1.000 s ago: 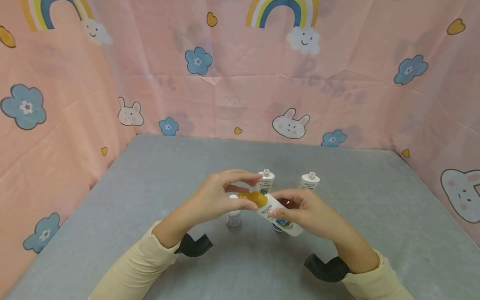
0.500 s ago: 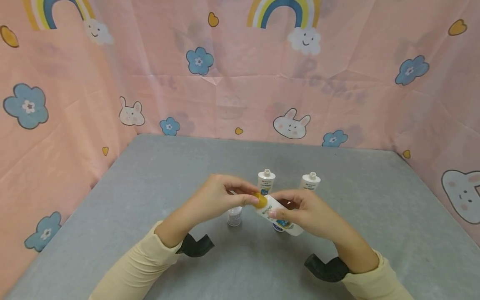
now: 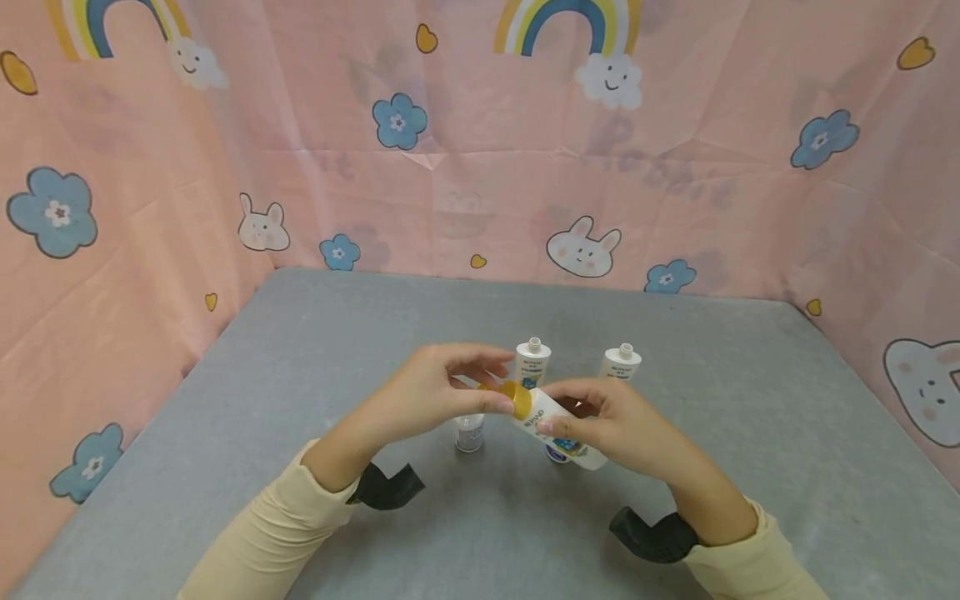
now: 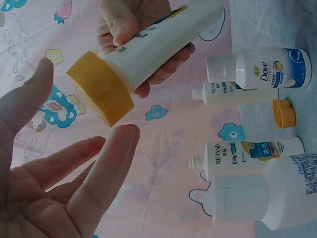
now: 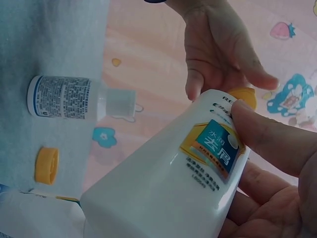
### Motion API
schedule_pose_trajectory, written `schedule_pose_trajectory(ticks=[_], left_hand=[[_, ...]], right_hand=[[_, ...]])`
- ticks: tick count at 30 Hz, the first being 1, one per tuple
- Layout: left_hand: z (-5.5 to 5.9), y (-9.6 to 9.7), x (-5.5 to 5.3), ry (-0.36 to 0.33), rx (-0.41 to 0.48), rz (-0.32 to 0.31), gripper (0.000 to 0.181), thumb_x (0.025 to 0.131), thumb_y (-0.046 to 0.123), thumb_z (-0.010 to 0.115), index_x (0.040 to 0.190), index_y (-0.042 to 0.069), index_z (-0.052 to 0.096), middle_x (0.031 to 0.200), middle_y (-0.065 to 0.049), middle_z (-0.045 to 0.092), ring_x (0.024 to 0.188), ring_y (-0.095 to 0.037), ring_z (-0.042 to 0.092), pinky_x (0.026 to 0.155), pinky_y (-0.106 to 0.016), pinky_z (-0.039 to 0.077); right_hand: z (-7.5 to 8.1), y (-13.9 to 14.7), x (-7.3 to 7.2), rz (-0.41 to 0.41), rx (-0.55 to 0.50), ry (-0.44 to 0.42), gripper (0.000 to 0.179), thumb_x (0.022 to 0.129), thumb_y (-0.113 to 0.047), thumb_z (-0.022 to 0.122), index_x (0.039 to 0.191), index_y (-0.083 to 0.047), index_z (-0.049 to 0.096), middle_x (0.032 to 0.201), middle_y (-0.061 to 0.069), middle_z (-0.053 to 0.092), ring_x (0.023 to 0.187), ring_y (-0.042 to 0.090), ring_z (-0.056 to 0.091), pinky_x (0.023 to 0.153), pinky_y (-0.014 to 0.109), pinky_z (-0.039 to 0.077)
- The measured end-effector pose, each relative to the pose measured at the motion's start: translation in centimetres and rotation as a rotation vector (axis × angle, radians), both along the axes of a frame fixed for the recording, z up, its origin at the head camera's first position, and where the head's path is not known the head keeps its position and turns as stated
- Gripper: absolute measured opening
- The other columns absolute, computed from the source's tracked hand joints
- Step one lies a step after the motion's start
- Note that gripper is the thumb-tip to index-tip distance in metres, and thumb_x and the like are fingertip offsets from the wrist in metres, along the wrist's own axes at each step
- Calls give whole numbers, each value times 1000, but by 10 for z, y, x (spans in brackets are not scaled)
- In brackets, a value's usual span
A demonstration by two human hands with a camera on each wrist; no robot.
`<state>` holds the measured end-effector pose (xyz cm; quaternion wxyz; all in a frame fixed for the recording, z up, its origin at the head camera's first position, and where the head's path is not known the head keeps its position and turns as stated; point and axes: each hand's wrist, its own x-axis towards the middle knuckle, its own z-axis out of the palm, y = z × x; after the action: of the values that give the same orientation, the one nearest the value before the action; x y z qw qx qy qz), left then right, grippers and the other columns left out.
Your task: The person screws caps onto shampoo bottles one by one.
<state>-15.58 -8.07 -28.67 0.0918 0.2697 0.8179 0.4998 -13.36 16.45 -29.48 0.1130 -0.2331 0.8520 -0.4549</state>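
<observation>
Tilted in the air, a white shampoo bottle (image 3: 551, 421) with a yellow cap (image 4: 101, 89) on its neck points its capped end toward my left hand. My right hand (image 3: 626, 425) grips the bottle's body, thumb on the label side in the right wrist view. My left hand (image 3: 431, 390) is spread around the cap; the left wrist view shows its thumb and fingers apart from it, fingertips near its lower edge. Beyond the hands, two uncapped shampoo bottles, a left one (image 3: 533, 363) and a right one (image 3: 621, 364), stand on the table.
A small white bottle (image 3: 469, 435) stands below my left hand. A Dove bottle (image 4: 260, 69) stands mostly hidden behind the held bottle in the head view. One loose yellow cap (image 4: 284, 114) lies on the grey table (image 3: 360, 317). Pink printed cloth (image 3: 465, 150) walls the table.
Half a second ago my left fingers pinched the cap; now they are spread off it, much as they were one second ago. The right hand and bottle stay nearly in place.
</observation>
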Motion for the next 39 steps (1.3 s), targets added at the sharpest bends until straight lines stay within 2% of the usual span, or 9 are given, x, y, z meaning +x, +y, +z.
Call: schedule_pose_trajectory(ticks=[4, 7, 13, 19, 22, 26, 32, 39], left_hand=[[-1, 2, 0, 21, -37, 10, 38, 84, 23, 81, 119, 11, 72, 104, 0, 75, 93, -9, 68, 80, -26, 58], [-2, 3, 0, 20, -46, -4, 33, 85, 22, 80, 116, 11, 74, 103, 1, 75, 92, -8, 67, 79, -24, 58], [0, 1, 1, 33, -51, -48, 39, 84, 17, 81, 120, 9, 72, 109, -2, 74, 99, -12, 67, 81, -21, 58], [1, 0, 1, -17, 2, -100, 52, 85, 12, 79, 134, 6, 62, 123, -7, 69, 111, -17, 66, 88, -23, 58], [1, 0, 1, -14, 8, -74, 51, 87, 14, 77, 135, 8, 61, 120, -6, 69, 108, -15, 66, 88, -24, 58], [-1, 2, 0, 11, -13, -31, 42, 87, 16, 78, 126, 8, 67, 108, -4, 72, 98, -12, 66, 83, -24, 58], [-2, 3, 1, 21, -28, -31, 35, 86, 16, 79, 119, 10, 71, 105, -2, 73, 93, -11, 65, 79, -25, 58], [-1, 4, 2, 37, -36, -41, 35, 85, 13, 79, 119, 10, 71, 105, -2, 73, 92, -10, 65, 78, -24, 58]], right_hand=[[0, -1, 0, -8, 13, 1, 31, 93, -20, 71, 120, -4, 70, 99, 7, 72, 80, 18, 61, 68, 32, 54], [0, -1, 0, -17, 22, -3, 32, 93, -20, 71, 120, -4, 70, 100, 7, 71, 81, 18, 61, 68, 33, 54], [0, 0, 0, -11, 22, -2, 32, 92, -20, 71, 120, -4, 70, 99, 7, 71, 80, 18, 61, 68, 32, 54], [-1, 0, -1, -6, 13, -2, 31, 92, -20, 71, 119, -4, 70, 97, 7, 72, 79, 17, 62, 66, 31, 54], [-1, 0, 0, -7, 2, -7, 31, 92, -19, 71, 119, -3, 70, 97, 7, 72, 79, 18, 62, 66, 31, 54], [-1, 0, 0, -10, 0, -11, 31, 92, -19, 71, 119, -3, 70, 98, 8, 72, 79, 18, 62, 66, 32, 55], [-1, 0, 0, -17, 18, -8, 32, 92, -20, 71, 120, -4, 70, 100, 8, 72, 79, 18, 62, 67, 33, 54], [-1, 0, 0, -9, 26, 10, 32, 92, -21, 72, 119, -4, 70, 99, 7, 72, 80, 17, 62, 67, 32, 55]])
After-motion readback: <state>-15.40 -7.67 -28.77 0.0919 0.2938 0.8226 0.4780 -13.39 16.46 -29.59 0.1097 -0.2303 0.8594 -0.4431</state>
